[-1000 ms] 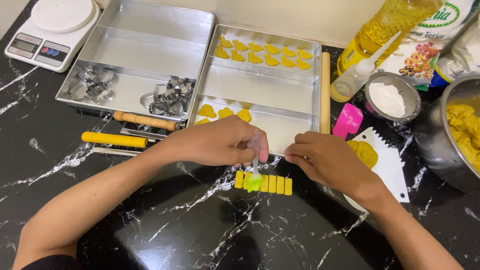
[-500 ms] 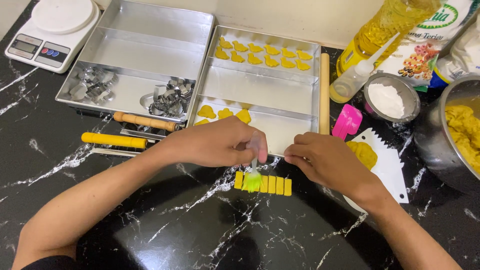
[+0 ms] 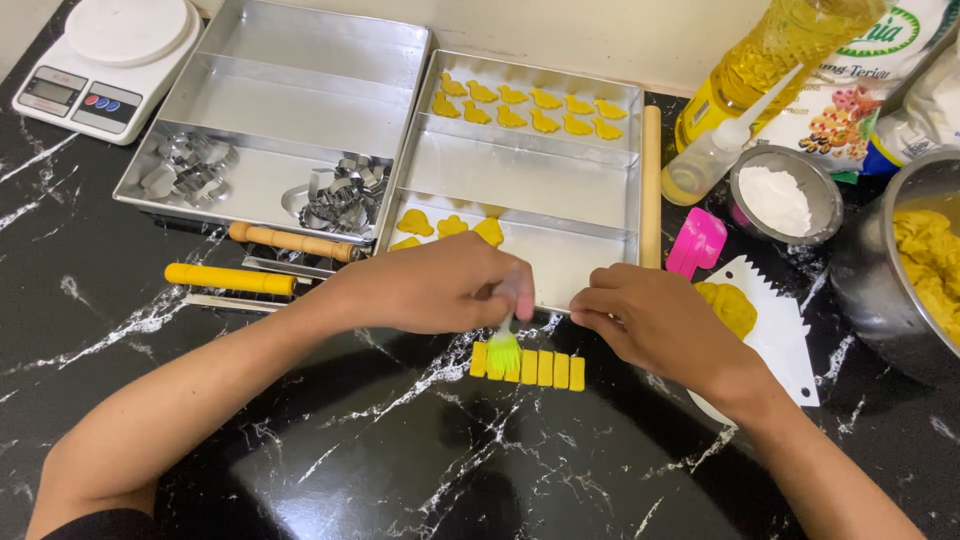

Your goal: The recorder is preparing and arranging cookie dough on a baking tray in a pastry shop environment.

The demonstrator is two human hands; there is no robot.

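- Two shallow rectangular metal baking trays sit at twelve o'clock on the black marble-patterned bench [image 3: 300, 470]. The left tray [image 3: 280, 95] holds loose metal cookie cutters [image 3: 340, 195] along its near edge. The right tray [image 3: 520, 180] holds a far row of small yellow shaped dough pieces [image 3: 525, 105] and three more at its near left corner.
- A round metal bowl of white flour [image 3: 780, 195] stands at two o'clock; a large steel bowl of yellow dough [image 3: 915, 260] sits at three o'clock, cut off by the frame edge.
- A clear plastic bottle of yellow oil [image 3: 775, 55] stands at one o'clock, with a small clear squeeze bottle [image 3: 705, 160] just in front of it.
- A white printed bag with green and red markings [image 3: 865, 85] leans behind the flour bowl.
- The left hand [image 3: 430, 285] is closed around a small brush with green bristles [image 3: 503, 350], whose tip touches a row of yellow rectangular dough strips [image 3: 530, 368] lying on the bench at centre.
- The right hand [image 3: 655, 320] is loosely curled, fingers bent, holding nothing, just above the right end of the strips.
- A white digital kitchen scale [image 3: 110, 60] sits at ten o'clock.
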